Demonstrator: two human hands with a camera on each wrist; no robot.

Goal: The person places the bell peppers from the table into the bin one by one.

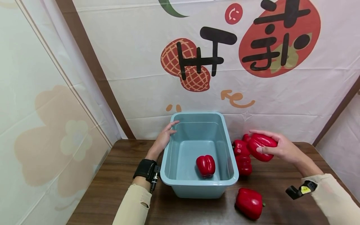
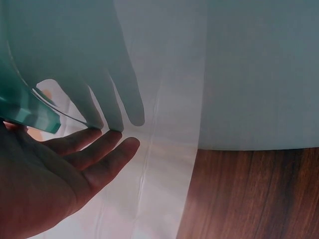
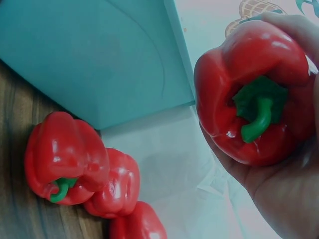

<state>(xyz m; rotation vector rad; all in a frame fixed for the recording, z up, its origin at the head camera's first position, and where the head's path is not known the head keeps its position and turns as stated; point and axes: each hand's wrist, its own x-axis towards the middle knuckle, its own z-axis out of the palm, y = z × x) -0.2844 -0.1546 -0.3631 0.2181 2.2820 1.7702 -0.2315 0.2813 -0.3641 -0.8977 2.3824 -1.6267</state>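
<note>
Pepper: your right hand point(image 1: 284, 149) grips a red pepper point(image 1: 261, 147), lying sideways, right of the tub point(image 1: 168, 162).
Left hand point(image 1: 164, 137): relaxed, fingers straight against the tub's far-left rim.

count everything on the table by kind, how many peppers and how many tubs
Red peppers: 6 – one in the tub, one held in the right hand, three piled beside the tub, one at the front
Blue tub: 1
Total: 7
</note>
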